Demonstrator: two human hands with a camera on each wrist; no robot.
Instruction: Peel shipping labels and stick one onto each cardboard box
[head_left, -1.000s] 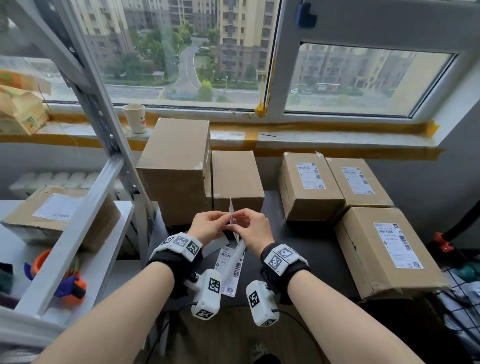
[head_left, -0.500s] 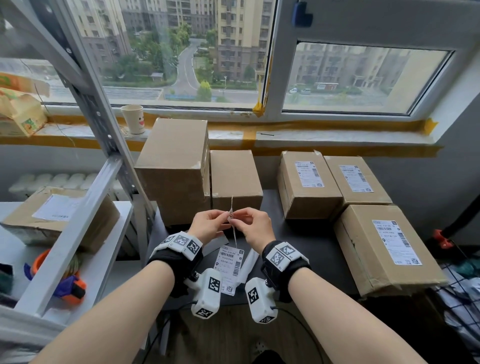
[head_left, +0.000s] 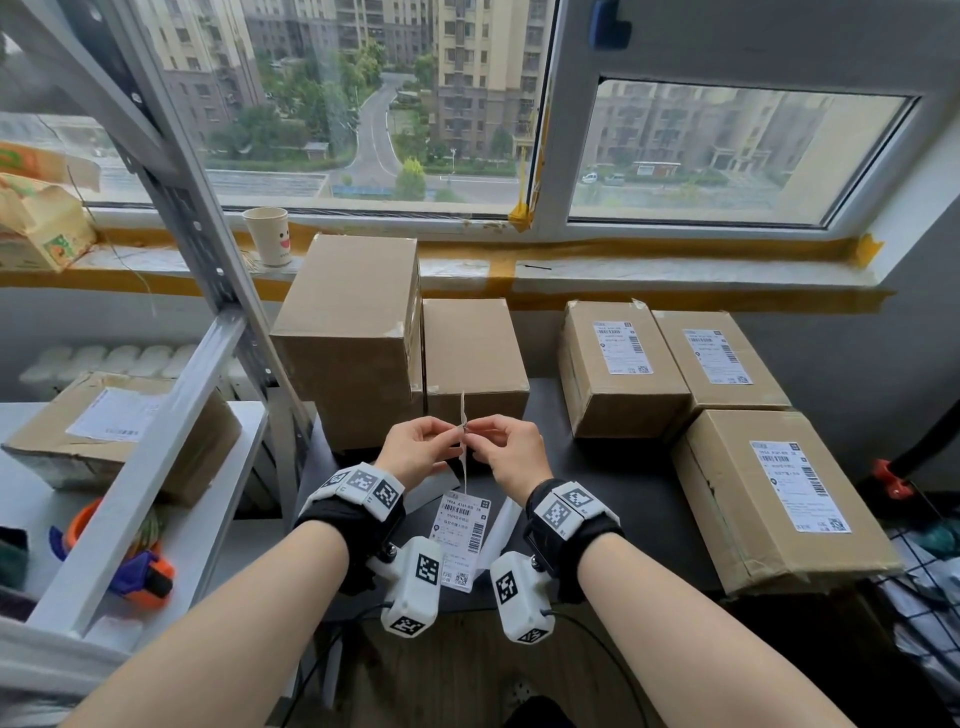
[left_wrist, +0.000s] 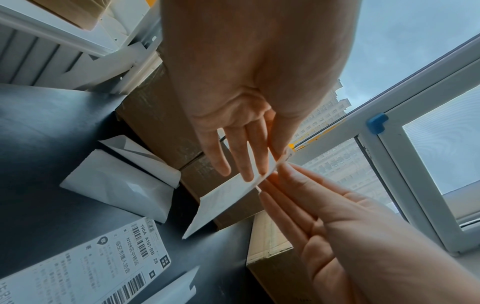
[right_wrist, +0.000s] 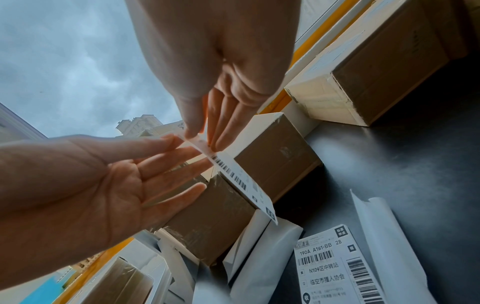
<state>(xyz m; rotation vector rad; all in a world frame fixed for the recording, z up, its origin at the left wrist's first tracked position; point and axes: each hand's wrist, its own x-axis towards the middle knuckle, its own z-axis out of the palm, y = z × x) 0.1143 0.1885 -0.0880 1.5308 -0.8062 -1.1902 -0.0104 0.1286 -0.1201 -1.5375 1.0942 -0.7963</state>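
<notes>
Above the dark table, my left hand (head_left: 456, 430) and right hand (head_left: 474, 429) both pinch the top edge of one white shipping label (head_left: 463, 410), seen edge-on and hanging upright between them. The right wrist view shows its barcoded face (right_wrist: 235, 178) under my right fingers (right_wrist: 215, 131). The left wrist view shows its blank back (left_wrist: 228, 201) under my left fingers (left_wrist: 244, 156). A second printed label (head_left: 460, 540) lies flat below my wrists. Just behind my hands stand two unlabelled boxes, a tall one (head_left: 348, 332) and a lower one (head_left: 472, 348).
Three labelled boxes (head_left: 618, 364) (head_left: 719, 358) (head_left: 779, 493) fill the table's right side. Loose white backing sheets (head_left: 503, 527) (left_wrist: 116, 185) lie beside the flat label. A metal shelf (head_left: 156, 457) at left holds another labelled box (head_left: 114, 431). A paper cup (head_left: 267, 236) stands on the sill.
The held label has swung from a slant to hanging straight and edge-on. Both hands keep their pinch and have barely moved.
</notes>
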